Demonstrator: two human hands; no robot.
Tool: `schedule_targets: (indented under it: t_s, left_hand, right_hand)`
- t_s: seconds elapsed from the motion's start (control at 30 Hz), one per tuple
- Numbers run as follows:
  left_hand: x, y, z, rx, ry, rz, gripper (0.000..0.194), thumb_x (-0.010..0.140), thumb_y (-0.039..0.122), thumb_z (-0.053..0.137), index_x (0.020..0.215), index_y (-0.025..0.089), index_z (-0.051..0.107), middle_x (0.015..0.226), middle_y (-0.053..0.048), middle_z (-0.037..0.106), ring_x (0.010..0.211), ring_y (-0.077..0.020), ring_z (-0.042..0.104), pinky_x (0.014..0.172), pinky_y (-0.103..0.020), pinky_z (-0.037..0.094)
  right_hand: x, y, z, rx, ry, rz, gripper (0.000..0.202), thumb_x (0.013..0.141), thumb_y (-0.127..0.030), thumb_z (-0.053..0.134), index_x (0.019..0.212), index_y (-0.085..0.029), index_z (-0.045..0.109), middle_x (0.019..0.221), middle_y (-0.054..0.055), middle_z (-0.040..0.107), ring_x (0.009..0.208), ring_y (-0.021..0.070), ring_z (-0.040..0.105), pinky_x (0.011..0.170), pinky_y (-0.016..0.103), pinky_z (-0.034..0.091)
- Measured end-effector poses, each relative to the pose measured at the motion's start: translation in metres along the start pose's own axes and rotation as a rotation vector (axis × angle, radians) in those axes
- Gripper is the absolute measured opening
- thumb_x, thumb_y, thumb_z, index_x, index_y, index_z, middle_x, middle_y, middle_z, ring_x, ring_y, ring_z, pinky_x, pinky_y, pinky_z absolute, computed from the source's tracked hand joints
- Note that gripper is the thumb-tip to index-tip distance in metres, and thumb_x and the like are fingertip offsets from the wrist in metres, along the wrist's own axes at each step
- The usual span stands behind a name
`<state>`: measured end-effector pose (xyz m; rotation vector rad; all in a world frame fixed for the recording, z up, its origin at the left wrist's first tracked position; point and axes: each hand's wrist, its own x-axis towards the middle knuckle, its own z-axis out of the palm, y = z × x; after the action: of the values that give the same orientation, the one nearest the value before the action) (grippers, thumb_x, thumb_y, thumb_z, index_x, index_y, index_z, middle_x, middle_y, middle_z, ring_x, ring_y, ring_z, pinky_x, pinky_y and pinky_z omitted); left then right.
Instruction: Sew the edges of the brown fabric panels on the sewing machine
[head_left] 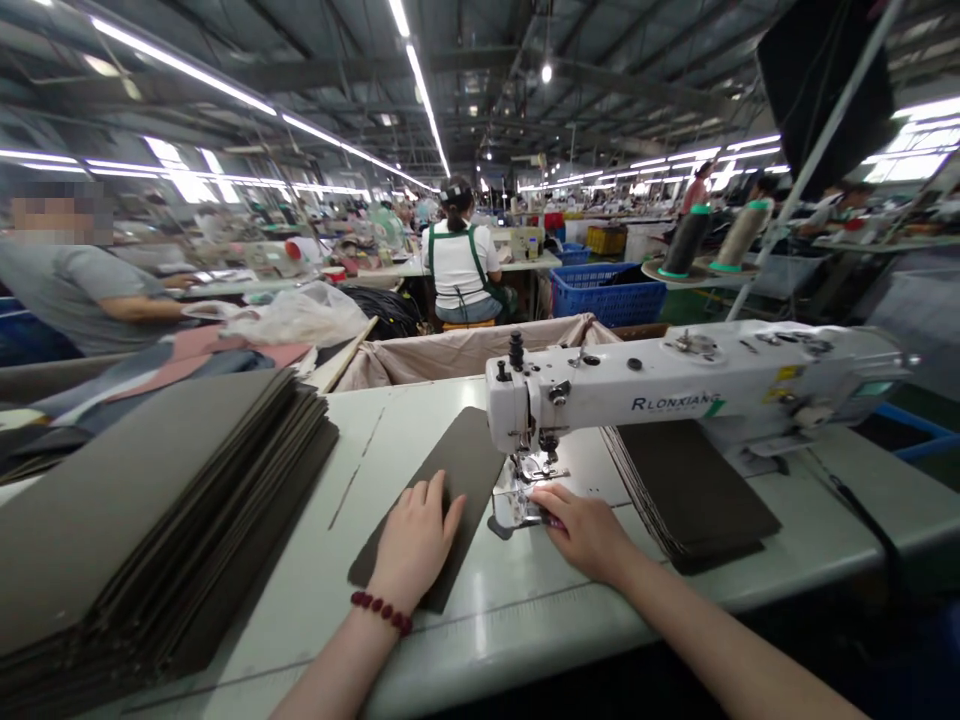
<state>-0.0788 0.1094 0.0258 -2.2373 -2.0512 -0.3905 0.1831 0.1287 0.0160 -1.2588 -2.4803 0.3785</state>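
My left hand (415,532) lies flat with spread fingers on a dark grey-brown fabric panel (466,450). The panel rests at a slant on the pale table, its right edge close to the needle area of a white sewing machine (600,385). Beside the presser foot (538,468), my right hand (586,532) has its fingers closed together at the front of the needle plate. A small reddish bit shows under those fingers, but what they hold is hidden. A stack of similar dark panels (697,490) sits under the machine arm, right of my right hand.
A tall pile of larger dark panels (150,470) covers the table's left side. Behind the table stands a cloth-lined bin (450,352). Thread cones (686,243) are at the right back. One co-worker (459,260) sits ahead, another (82,290) at the left.
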Motion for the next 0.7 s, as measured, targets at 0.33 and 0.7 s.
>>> schedule_targets:
  t_s: [0.33, 0.7]
  left_hand:
    - [-0.138, -0.068, 0.004, -0.044, -0.076, -0.009, 0.056, 0.086, 0.007, 0.030, 0.136, 0.028, 0.044, 0.150, -0.006, 0.036, 0.139, -0.0285, 0.029, 0.108, -0.061, 0.028]
    - [-0.104, 0.035, -0.015, -0.329, -0.114, 0.218, 0.022, 0.091, 0.022, 0.046, 0.112, 0.025, 0.055, 0.134, -0.007, 0.050, 0.130, -0.0269, 0.043, 0.106, -0.051, 0.038]
  right_hand:
    - [-0.007, 0.002, -0.001, 0.024, 0.055, 0.077, 0.039, 0.088, -0.019, 0.048, 0.126, -0.025, 0.049, 0.128, 0.006, 0.051, 0.094, 0.0196, 0.060, 0.078, 0.030, 0.045]
    - [-0.045, -0.002, -0.036, 0.142, 0.150, 0.188, 0.028, 0.098, -0.035, 0.037, 0.121, -0.028, 0.051, 0.100, 0.000, 0.068, 0.087, 0.0182, 0.063, 0.074, 0.026, 0.042]
